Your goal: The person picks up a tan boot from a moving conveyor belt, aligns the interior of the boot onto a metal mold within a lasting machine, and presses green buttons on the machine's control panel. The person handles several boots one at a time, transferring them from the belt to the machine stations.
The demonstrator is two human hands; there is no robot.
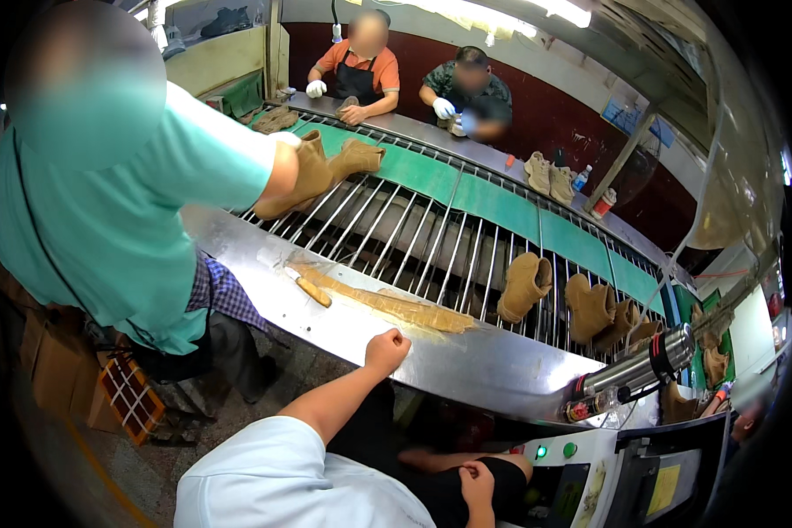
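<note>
My left hand (387, 352) rests at the near edge of the metal bench (370, 339), curled into a loose fist with nothing visible in it. Just beyond it, a long strip of brown tape (396, 308) is stuck to the bench top. A knife (309, 288) with a yellow wooden handle lies by the tape's left part. Low in the picture, my right hand (477, 486) is at my lap over the dark shorts, its fingers bent in and nothing seen in them.
Tan suede boots (525, 288) stand on the roller conveyor (431, 246), which has a green strip (493, 198) along it. At left, a co-worker in teal handles tan boots (312, 172). Two gloved co-workers sit opposite. A steel flask (634, 363) and a control box (572, 471) are at right.
</note>
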